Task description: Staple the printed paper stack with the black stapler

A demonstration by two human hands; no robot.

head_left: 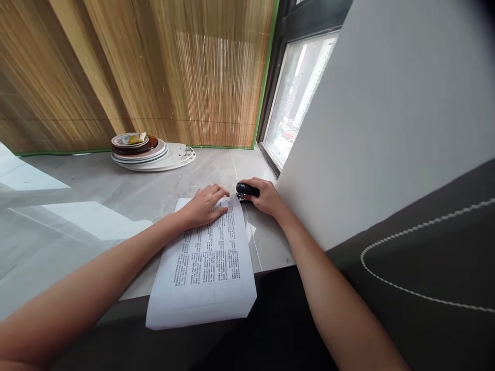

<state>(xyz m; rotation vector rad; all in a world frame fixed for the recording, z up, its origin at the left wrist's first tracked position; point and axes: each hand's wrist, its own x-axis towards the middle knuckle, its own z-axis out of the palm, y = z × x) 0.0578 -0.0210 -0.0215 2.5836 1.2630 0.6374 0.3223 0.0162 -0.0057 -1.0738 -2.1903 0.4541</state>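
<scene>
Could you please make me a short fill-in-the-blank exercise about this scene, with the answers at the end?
1. The person's right hand holds a black ____.
2. The hand resting on the printed paper is the person's ____ one.
3. The brown blind has a side edge trimmed in ____.
4. In the picture, the window is to the ____ of the blind.

Missing words: stapler; left; green; right.

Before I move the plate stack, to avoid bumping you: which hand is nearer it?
Left: left hand on the paper, right of the plate stack; right hand farther right, holding the stapler.
</scene>
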